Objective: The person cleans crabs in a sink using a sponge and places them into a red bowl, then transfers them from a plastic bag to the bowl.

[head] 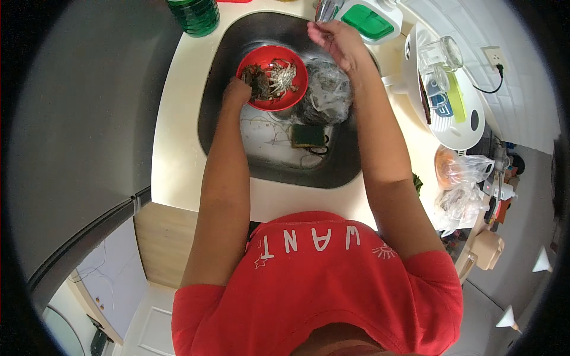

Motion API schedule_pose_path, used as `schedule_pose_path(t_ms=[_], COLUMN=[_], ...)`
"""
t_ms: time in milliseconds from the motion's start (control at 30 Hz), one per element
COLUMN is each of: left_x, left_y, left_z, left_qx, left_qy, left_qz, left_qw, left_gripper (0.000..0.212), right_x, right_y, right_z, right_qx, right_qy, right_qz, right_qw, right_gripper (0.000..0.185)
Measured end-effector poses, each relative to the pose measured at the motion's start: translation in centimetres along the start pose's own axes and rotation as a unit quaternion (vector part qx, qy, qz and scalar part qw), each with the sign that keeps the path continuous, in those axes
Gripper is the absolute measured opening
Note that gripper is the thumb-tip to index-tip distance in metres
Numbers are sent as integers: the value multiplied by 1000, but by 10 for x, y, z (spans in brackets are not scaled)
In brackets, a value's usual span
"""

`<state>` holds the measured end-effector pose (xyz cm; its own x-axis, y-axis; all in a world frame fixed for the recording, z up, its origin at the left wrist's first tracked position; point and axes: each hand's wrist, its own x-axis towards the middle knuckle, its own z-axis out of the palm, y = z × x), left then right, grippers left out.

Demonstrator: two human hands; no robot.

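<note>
A red bowl (296, 95) with crabs in it is over the dark sink (213, 111); one crab (282, 76) shows its pale underside, beside a darker crab (256, 82). My left hand (238, 92) grips the bowl's left rim, its fingers partly hidden. My right hand (338, 42) is raised over the sink's back right, fingers bent, near a shiny faucet (328, 10); whether it touches the faucet cannot be told. Right of the bowl lies a clear plastic bag (329, 91). Nearer me, a green sponge (308, 135) lies on scissors (318, 150) in the sink.
A green bottle (196, 17) stands at the back left, a white and green container (372, 21) at the back right. On the right are a white dish rack (463, 133) with glass jars (445, 53), and plastic bags (461, 171). A grey panel (89, 111) borders the counter's left.
</note>
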<state>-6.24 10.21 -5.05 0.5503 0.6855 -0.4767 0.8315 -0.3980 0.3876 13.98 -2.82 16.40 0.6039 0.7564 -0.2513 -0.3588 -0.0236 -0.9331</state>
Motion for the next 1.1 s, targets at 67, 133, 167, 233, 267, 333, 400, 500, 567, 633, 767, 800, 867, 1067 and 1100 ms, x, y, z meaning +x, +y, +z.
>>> schedule_pose_path(t_ms=[67, 133, 167, 233, 267, 333, 400, 500, 567, 633, 767, 800, 867, 1067, 1100], left_x=[2, -5, -7, -11, -11, -11, -17, -22, -21, -18, -13, -14, -20, -9, -8], left_y=[1, 37, 44, 28, 21, 27, 41, 38, 39, 34, 18, 28, 48, 15, 18], left_z=[3, 3, -2, -4, -6, -7, -10, -16, -15, -12, -13, -12, -17, -5, -3], left_qx=[-5, -113, -95, -56, -77, -122, -80, -81, -91, -90, -100, -102, -89, -115, -114], left_qy=[2, -7, -12, -19, -7, 14, -9, -8, 1, 11, 20, 2, -19, 48, 36], left_qz=[-2, -43, -20, 4, -18, -44, -20, -35, -42, -45, -45, -35, -9, 3, 10], left_qw=[1000, 993, 995, 998, 997, 991, 997, 996, 995, 995, 994, 994, 996, 992, 993], left_gripper=[47, 46, 46, 45, 45, 45, 46, 49, 51, 51, 50, 48, 47, 43, 42], right_x=[2, 4, 5, 1, -2, 1, 1, -6, -6, -3, 0, 3, 7, 0, 0], right_y=[-9, -13, -17, -21, -23, -25, -25, -27, -17, -10, 2, 5, 4, 3, 6], right_z=[3, -16, -17, -2, 5, -7, -18, -3, 1, 8, 19, 10, -3, 21, 17], right_qx=[40, 16, 8, 31, 42, -4, -59, -137, -185, -208, -216, -222, -274, -305, -296], right_qy=[14, 51, 59, 56, 55, 12, -25, -99, -141, -140, -173, -172, -159, -205, -203], right_qz=[-2, -8, -11, -16, -19, -11, 21, 100, 143, 153, 189, 205, 212, 212, 221], right_qw=[999, 999, 998, 998, 997, 1000, 998, 981, 962, 956, 942, 938, 925, 906, 907], right_gripper=[19, 19, 20, 21, 21, 23, 25, 28, 31, 23, 24, 24, 27, 29, 29])
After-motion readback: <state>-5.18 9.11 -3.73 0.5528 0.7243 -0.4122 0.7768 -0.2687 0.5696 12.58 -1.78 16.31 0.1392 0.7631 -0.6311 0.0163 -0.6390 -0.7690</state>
